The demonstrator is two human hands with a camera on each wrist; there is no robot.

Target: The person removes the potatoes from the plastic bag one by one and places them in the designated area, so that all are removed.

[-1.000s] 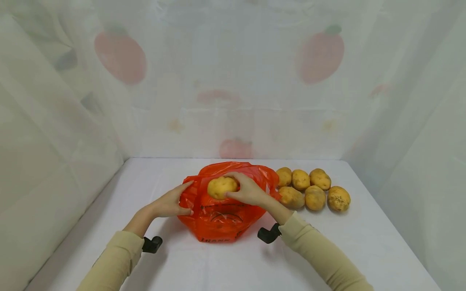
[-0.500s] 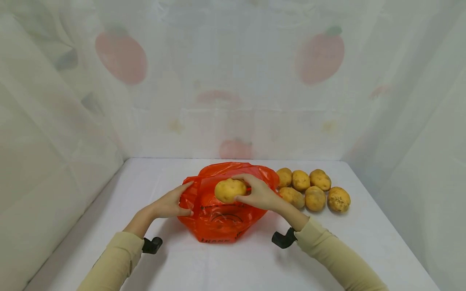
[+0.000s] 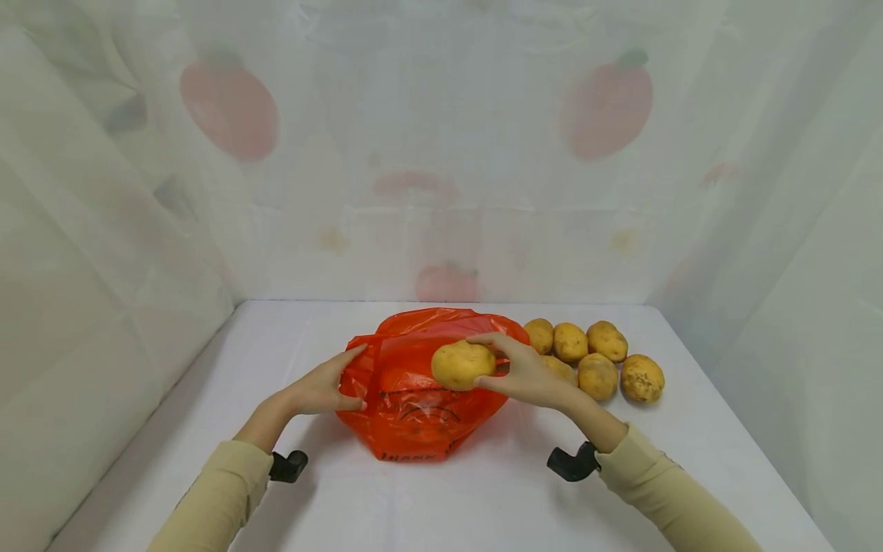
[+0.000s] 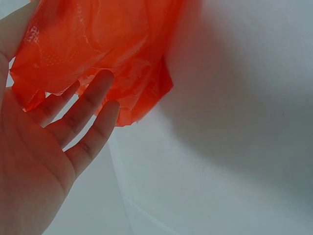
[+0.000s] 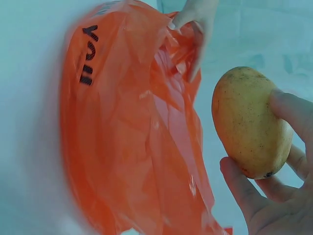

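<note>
A potato (image 3: 464, 366) is held in the fingers and thumb of my right hand (image 3: 527, 373), in front of the bag's right half in the head view. In the right wrist view the potato (image 5: 249, 122) hangs beside the bag, apart from it. The red plastic bag (image 3: 422, 425) stands on the table with its mouth toward the back; its contents are hidden. My left hand (image 3: 324, 386) holds the bag's left edge between thumb and forefinger. In the left wrist view the other fingers (image 4: 93, 134) of this hand are spread and nearly straight.
Several potatoes (image 3: 597, 376) lie in two rows on the white table (image 3: 441, 506), to the right of the bag. Pale printed sheets (image 3: 441, 153) enclose the back and both sides. A black mount (image 3: 574, 463) sticks out from the right wrist.
My right hand has moved right with the potato, from the middle of the bag toward its right side. The left hand and the bag have stayed put.
</note>
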